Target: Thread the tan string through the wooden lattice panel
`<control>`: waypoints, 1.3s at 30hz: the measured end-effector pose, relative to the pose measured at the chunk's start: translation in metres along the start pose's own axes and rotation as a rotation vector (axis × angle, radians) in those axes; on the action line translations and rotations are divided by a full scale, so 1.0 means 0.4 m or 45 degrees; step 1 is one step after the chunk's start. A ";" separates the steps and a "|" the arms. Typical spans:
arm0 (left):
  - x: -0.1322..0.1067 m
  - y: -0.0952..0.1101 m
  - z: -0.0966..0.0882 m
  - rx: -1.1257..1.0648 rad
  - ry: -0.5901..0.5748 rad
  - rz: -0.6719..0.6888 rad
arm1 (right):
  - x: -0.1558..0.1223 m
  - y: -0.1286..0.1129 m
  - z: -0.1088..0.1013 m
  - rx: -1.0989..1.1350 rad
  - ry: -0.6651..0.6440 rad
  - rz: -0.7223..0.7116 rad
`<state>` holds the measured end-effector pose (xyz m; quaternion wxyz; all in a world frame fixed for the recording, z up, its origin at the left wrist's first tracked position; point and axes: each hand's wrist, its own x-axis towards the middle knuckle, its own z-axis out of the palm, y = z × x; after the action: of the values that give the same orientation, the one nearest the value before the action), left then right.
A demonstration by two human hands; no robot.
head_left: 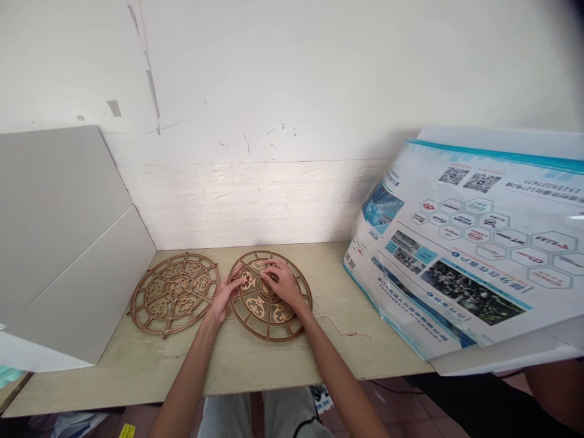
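A round brown openwork panel [266,331], with spokes and pale scroll-shaped ornaments, is in front of me over the table. At its left rim is my left hand [224,298], closed on the edge with the thumb lying over the face. My right hand [283,285] reaches across the panel's upper middle, its fingers bent and drawn together near the centre. Whatever these fingertips pinch is too small or hidden to make out. A second, similar round panel [165,309] lies flat to the left, apart from both hands.
A thin pale cord [340,330] lies on the wooden table [246,368] to the right of the panel. White boards [68,243] stand at the left. A large printed plastic-covered package [474,255] leans at the right. Behind runs a white wall [283,201].
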<state>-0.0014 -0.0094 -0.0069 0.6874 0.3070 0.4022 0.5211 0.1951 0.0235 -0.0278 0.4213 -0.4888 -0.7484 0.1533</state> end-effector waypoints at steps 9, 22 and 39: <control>0.017 -0.017 -0.016 0.042 -0.057 0.033 | 0.002 -0.017 0.002 0.020 0.050 0.089; 0.013 -0.013 -0.011 0.018 -0.046 0.030 | -0.002 -0.010 0.008 0.019 0.061 -0.043; 0.012 -0.011 -0.008 0.040 -0.046 0.034 | 0.001 -0.004 -0.002 0.084 -0.036 -0.035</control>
<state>-0.0014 -0.0061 -0.0131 0.6825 0.3325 0.3937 0.5182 0.1948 0.0230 -0.0262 0.4288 -0.4621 -0.7553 0.1789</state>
